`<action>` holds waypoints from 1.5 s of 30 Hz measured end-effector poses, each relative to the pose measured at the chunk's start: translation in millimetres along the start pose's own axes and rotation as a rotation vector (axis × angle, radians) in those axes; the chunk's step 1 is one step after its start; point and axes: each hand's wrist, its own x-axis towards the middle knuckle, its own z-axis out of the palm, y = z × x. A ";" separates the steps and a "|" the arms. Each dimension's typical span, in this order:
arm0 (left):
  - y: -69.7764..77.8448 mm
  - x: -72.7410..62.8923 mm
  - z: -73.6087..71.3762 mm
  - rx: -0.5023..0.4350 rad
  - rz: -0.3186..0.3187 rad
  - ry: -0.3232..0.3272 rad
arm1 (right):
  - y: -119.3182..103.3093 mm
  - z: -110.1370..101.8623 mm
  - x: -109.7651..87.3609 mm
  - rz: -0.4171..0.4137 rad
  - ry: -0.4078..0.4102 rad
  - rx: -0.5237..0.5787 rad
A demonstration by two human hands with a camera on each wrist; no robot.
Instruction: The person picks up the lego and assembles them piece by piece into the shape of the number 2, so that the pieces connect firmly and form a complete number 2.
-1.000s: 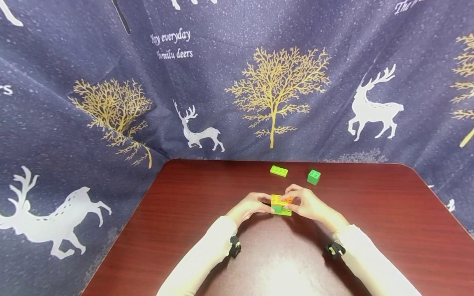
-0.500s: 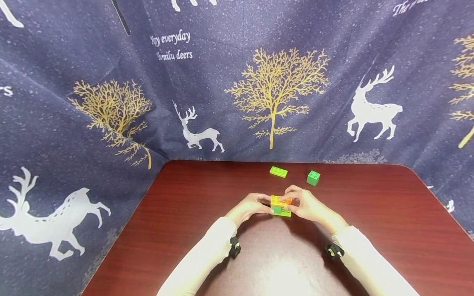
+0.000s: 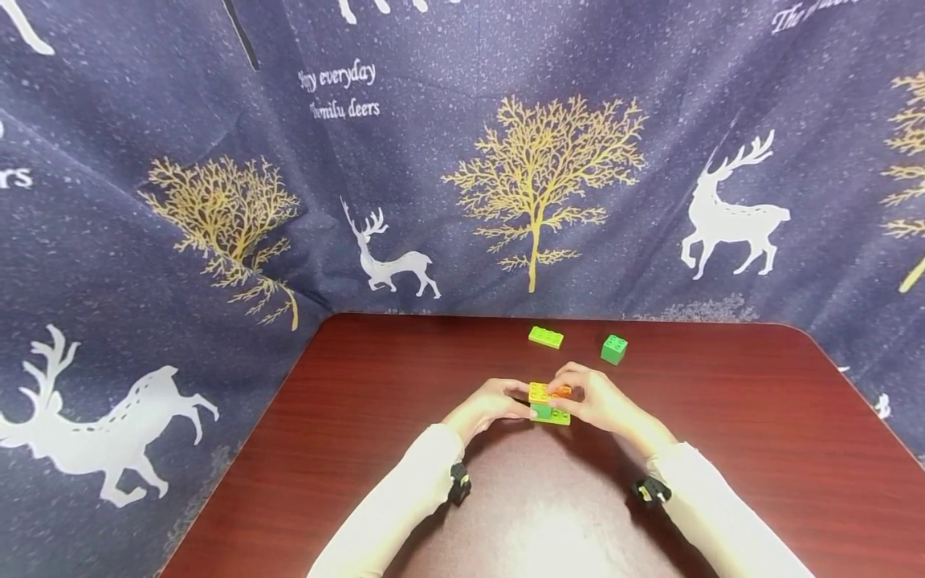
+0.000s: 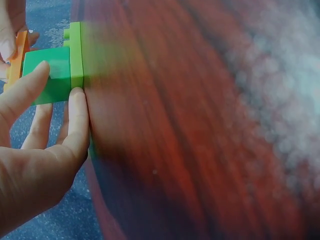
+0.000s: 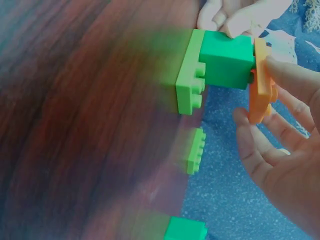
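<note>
Your left hand (image 3: 491, 404) grips the green block (image 5: 227, 57) from the left, thumb on its near face and a fingertip against the end of the light-green plate (image 5: 188, 75) beneath it. Your right hand (image 3: 596, 397) pinches the orange plate (image 5: 261, 90) between thumb and fingers. That plate lies over the block and juts out to the right, above the light-green plate's bare studs. In the right wrist view a narrow gap shows between block and orange plate; you cannot tell from it whether they are pressed fully together. This stack is around the middle of the reddish-brown table (image 3: 347, 393), between your two hands.

Beyond it, near the far edge, lies a spare light-green plate (image 3: 545, 337), with a second green block (image 3: 613, 349) to its right.

The readable writing is on the dark blue cloth (image 3: 405, 160) behind the table. At far left, white script reads "everyday" (image 3: 338, 75), the word before it partly lost in a fold, and below it "milu deers" (image 3: 345, 109), its first letters also distorted. At upper right you can make out "The" (image 3: 788, 19), the next word cut off by the frame. At the left edge only "rs" (image 3: 16, 177) shows.
</note>
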 end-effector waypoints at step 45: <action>2.3 0.6 0.1 0.000 -0.005 -0.005 | 4.9 -0.9 1.4 0.083 -0.048 0.152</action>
